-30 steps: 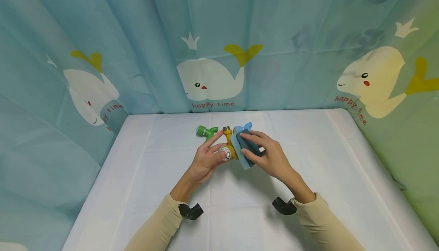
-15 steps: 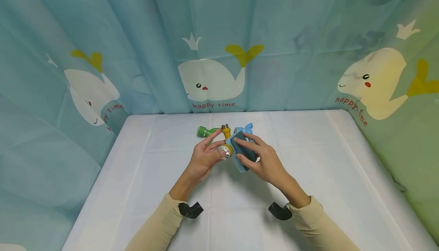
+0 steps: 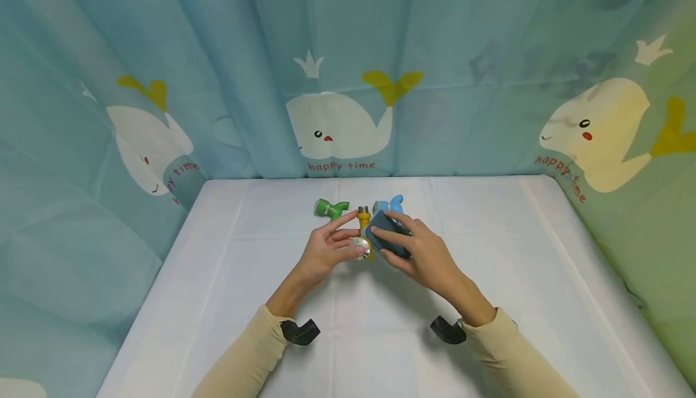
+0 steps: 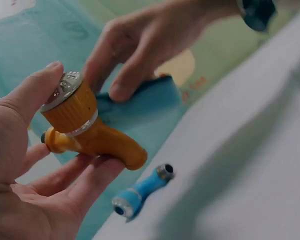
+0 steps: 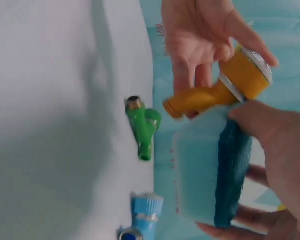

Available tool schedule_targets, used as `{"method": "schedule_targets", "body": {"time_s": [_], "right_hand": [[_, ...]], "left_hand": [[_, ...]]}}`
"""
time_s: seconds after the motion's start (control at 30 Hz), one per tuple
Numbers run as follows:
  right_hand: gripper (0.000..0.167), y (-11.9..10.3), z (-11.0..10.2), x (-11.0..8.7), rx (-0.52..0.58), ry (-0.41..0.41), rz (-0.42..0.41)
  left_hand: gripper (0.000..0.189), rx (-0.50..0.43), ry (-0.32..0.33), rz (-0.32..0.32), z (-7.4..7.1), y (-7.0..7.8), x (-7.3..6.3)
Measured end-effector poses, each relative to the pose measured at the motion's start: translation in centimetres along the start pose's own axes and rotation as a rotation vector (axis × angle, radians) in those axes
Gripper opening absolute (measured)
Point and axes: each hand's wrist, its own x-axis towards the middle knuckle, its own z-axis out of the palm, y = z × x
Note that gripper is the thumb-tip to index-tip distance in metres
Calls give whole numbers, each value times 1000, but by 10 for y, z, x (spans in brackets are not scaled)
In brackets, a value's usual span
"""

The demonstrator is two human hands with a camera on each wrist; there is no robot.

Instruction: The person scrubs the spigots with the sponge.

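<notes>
My left hand (image 3: 321,252) holds a yellow faucet (image 4: 107,137) above the table, thumb on its silver knob top and fingers under the body. A two-tone blue sponge (image 5: 200,160), pale on one layer and dark on the other, is pinched between the thumb and fingers of my right hand (image 3: 432,258). In the right wrist view the pale layer lies right against the faucet's body. The dark layer faces up toward the head camera and hides part of the faucet there.
On the white table (image 3: 261,301) behind my hands lie a green faucet (image 3: 330,208) and a light blue faucet (image 3: 390,204). A teal curtain (image 3: 446,120) printed with whales hangs along the back edge.
The sponge has tilted, so its dark face shows more and its pale layer less in the head view. It has shifted a little against the faucet; both hands keep their holds.
</notes>
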Motion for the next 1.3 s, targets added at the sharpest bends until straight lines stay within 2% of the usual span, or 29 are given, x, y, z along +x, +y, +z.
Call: {"method": "schedule_targets", "body": {"time_s": [0.1,0.17,0.23,0.33,0.4,0.5,0.57,0.73,0.9,1.03,1.13,1.2,1.3], "right_hand": [[47,2,0,-1,3,5,-21],[49,4,3,-1,-3,31,-37],[50,6,8,-3,-6,52,-52],[52,10,17,-5,-31,79,-61],[53,13,21,-5,-82,101,-66],[55,18,21,-5,-154,163,-64],[56,21,19,-5,-153,185,-87],[57,23,17,-3,-110,132,-207],[59,23,18,0,-145,171,-192],[60,23,18,-1,-136,154,-222],[56,26,14,2,-131,118,-191],[52,28,9,9,-51,112,-131],[47,32,-5,20,183,64,-44]], "left_hand": [[79,195,5,28,1,2,0],[81,282,10,61,4,5,1],[82,348,21,88,6,7,1],[83,402,37,80,9,10,2],[81,366,36,32,9,11,2],[74,212,40,-74,6,12,1],[72,139,41,-123,4,12,1],[70,93,-12,-138,1,13,2],[68,14,-39,-139,1,16,5],[68,8,-41,-151,1,16,6],[70,53,-55,-144,1,15,7],[72,113,-61,-124,1,14,8],[77,241,-88,-82,2,16,8]]}}
